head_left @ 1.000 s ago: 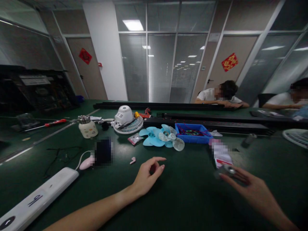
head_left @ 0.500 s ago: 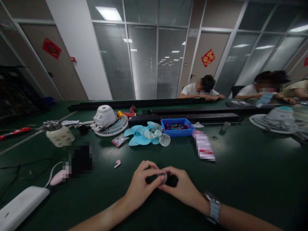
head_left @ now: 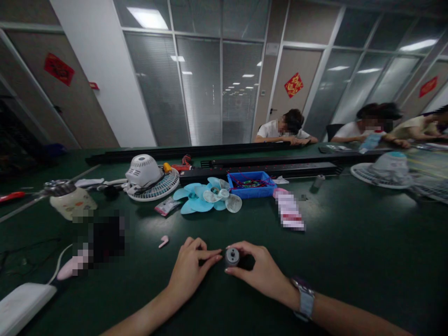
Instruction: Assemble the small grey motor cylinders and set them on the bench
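Note:
A small round grey metal part [head_left: 232,256], with a dark centre and small holes on its top face, stands near the front middle of the green table [head_left: 336,261]. The thumb and index finger of my right hand [head_left: 261,270] are closed around it from the right. Just left of it is my left hand [head_left: 192,266], its thumb and index finger brought close together at the tips. Whether anything tiny sits between those fingertips cannot be made out. A pale pink earbud-shaped piece [head_left: 163,241] lies left of my left hand.
Light-blue fan blades [head_left: 196,198], a blue bin [head_left: 254,189] of wires and a white fan housing [head_left: 143,170] are farther back. A decorated jar [head_left: 73,203] and white power strip [head_left: 26,303] stand left. People sit across the table.
My left hand has come off the metal part and moved left, uncovering its top face. My right hand still holds it. The whole view has shifted slightly.

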The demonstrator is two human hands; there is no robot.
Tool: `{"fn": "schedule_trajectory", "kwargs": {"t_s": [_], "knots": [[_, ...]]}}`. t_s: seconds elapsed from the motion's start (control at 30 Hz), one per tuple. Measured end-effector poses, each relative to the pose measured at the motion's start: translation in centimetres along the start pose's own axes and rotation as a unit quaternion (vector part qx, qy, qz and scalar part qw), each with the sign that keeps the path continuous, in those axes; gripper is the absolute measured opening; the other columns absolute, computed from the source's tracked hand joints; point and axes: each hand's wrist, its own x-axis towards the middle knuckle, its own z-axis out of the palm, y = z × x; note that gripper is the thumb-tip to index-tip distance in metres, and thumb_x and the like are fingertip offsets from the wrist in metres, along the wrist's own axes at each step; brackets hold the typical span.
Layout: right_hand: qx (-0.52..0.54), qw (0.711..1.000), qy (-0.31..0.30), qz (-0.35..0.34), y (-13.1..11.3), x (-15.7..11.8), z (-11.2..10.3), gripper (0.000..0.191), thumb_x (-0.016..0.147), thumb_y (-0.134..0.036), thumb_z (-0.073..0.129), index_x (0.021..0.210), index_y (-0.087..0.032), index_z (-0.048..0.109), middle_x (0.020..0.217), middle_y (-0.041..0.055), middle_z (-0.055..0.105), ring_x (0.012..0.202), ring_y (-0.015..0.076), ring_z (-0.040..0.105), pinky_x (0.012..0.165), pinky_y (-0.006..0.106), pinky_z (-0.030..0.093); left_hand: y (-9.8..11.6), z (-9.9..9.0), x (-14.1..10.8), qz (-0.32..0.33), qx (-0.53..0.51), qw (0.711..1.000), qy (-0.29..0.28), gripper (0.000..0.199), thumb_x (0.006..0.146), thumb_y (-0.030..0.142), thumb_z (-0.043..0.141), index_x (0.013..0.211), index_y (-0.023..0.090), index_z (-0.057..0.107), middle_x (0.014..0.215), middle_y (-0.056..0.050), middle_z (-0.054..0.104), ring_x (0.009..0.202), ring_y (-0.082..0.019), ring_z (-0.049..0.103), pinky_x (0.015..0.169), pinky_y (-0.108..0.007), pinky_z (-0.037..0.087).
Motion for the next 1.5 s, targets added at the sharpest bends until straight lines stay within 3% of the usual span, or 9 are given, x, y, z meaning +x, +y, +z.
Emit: {"fn": "schedule_trajectory", "kwargs": {"t_s": [0.27, 0.43, 0.57, 0.73, 0.83, 0.97, 1.17, 1.37, 1.5], "knots": [[-0.195, 0.931, 0.295, 0.089, 7.4, -4.7, -13.7, 0.062, 0.075, -0.065, 0.06, 0.114, -0.017, 0.061, 0.108, 0.0083, 0.065, 0.096, 0.0253, 0.063, 0.086, 0.039, 0.053, 0.4, -0.4, 0.0, -0.023, -0.072, 0.997, 0.023, 0.035, 0.09, 0.05, 0.051, 0.115, 0.033, 0.069, 0.086, -0.005, 0.063, 0.088, -0.024, 0.054, 0.078, -0.036, 0.043], [-0.221, 0.912, 0.324, 0.117, 10.5, -6.6, -17.8, 0.057, 0.074, -0.064, 0.058, 0.107, -0.017, 0.062, 0.098, 0.0095, 0.067, 0.088, 0.0268, 0.066, 0.078, 0.039, 0.056, 0.2, -0.3, 0.1, -0.055, -0.124, 0.989, 0.063, 0.043, 0.091, 0.054, 0.044, 0.111, 0.027, 0.072, 0.091, -0.005, 0.067, 0.09, -0.025, 0.058, 0.085, -0.04, 0.046], [-0.224, 0.913, 0.321, 0.115, 11.1, -7.2, -17.2, 0.059, 0.076, -0.064, 0.055, 0.108, -0.016, 0.06, 0.1, 0.01, 0.067, 0.085, 0.025, 0.066, 0.075, 0.037, 0.057, -0.8, 0.1, 0.1, -0.074, -0.143, 0.983, 0.093, 0.046, 0.089, 0.057, 0.044, 0.111, 0.026, 0.07, 0.103, -0.006, 0.069, 0.092, -0.026, 0.061, 0.084, -0.038, 0.049], [-0.334, 0.853, 0.402, 0.003, 6.4, -6.8, -13.8, 0.07, 0.08, -0.055, 0.059, 0.134, -0.012, 0.045, 0.136, 0.0162, 0.046, 0.125, 0.0311, 0.044, 0.107, 0.051, 0.034, -1.2, 0.1, 0.2, -0.133, -0.168, 0.968, 0.127, 0.05, 0.087, 0.059, 0.044, 0.114, 0.024, 0.066, 0.105, -0.006, 0.07, 0.087, -0.026, 0.064, 0.074, -0.036, 0.051], [-0.382, 0.885, 0.237, -0.125, 1.7, -5.1, -9.0, 0.044, 0.092, -0.037, 0.053, 0.133, -0.023, 0.048, 0.139, 0.0057, 0.044, 0.13, 0.0206, 0.04, 0.111, 0.041, 0.031, -0.8, -0.1, 0.2, -0.138, -0.181, 0.965, 0.131, 0.049, 0.086, 0.058, 0.044, 0.113, 0.023, 0.065, 0.104, -0.005, 0.071, 0.084, -0.026, 0.065, 0.071, -0.035, 0.051], [-0.3, 0.941, -0.013, -0.155, -1.2, -1.5, -2.0, 0.05, 0.095, -0.036, 0.056, 0.142, -0.028, 0.041, 0.145, -0.0017, 0.037, 0.132, 0.0145, 0.037, 0.111, 0.033, 0.033, -0.4, -0.1, 0.1, -0.129, -0.194, 0.961, 0.15, 0.046, 0.086, 0.056, 0.045, 0.109, 0.021, 0.065, 0.104, -0.005, 0.071, 0.086, -0.026, 0.065, 0.073, -0.034, 0.052], [-0.26, 0.938, -0.044, -0.225, 1.5, 2.2, 3.1, 0.033, 0.096, -0.026, 0.055, 0.128, -0.024, 0.058, 0.131, -0.0013, 0.054, 0.123, 0.0115, 0.049, 0.104, 0.026, 0.038, -0.4, 0.1, 0.2, -0.116, -0.216, 0.957, 0.158, 0.045, 0.085, 0.057, 0.046, 0.103, 0.021, 0.065, 0.095, -0.004, 0.072, 0.076, -0.023, 0.065, 0.07, -0.033, 0.052], [-0.272, 0.933, -0.026, -0.233, 1.6, 2.3, 2.4, 0.023, 0.096, -0.018, 0.052, 0.112, -0.024, 0.067, 0.112, -0.005, 0.065, 0.106, 0.0078, 0.06, 0.092, 0.021, 0.044, 0.0, -0.1, 0.2, -0.119, -0.202, 0.96, 0.154, 0.045, 0.084, 0.058, 0.046, 0.103, 0.02, 0.064, 0.088, -0.004, 0.07, 0.073, -0.022, 0.063, 0.068, -0.032, 0.05], [-0.309, 0.927, 0.074, -0.202, 1.7, 0.3, -4.2, 0.026, 0.098, -0.021, 0.047, 0.114, -0.027, 0.067, 0.113, -0.0048, 0.064, 0.102, 0.0105, 0.061, 0.09, 0.025, 0.046, -0.1, -0.2, 0.1, -0.135, -0.192, 0.962, 0.137, 0.048, 0.085, 0.059, 0.045, 0.107, 0.02, 0.062, 0.089, -0.004, 0.07, 0.073, -0.023, 0.064, 0.065, -0.032, 0.049]]}}
